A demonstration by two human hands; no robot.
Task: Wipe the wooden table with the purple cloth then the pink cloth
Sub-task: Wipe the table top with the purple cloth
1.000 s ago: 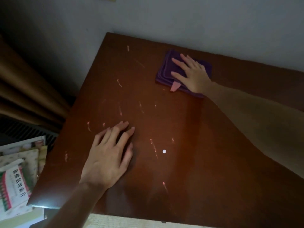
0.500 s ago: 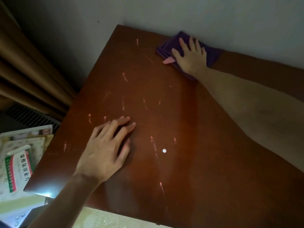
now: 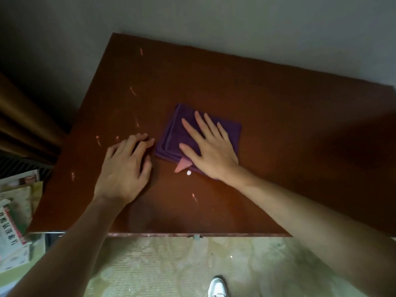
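A folded purple cloth point(image 3: 171, 133) lies flat near the middle of the dark wooden table point(image 3: 289, 129). My right hand point(image 3: 210, 148) presses down on it with the fingers spread. A small pink tag point(image 3: 182, 165) sticks out from under the cloth's near edge, by my thumb. My left hand point(image 3: 126, 168) rests palm down on the bare wood just left of the cloth, fingers slightly curled, holding nothing. No separate pink cloth shows in view.
Pale scratches point(image 3: 135, 121) and a small white dot point(image 3: 188, 173) mark the tabletop. A wall runs behind the table, a brown curtain point(image 3: 23, 125) hangs at left. Boxes and papers point(image 3: 15, 221) lie on the floor at lower left; a white shoe point(image 3: 217, 287) shows below.
My right hand has dragged the purple cloth from the far edge by the wall back toward the middle of the table. My left hand has stayed flat on the wood.
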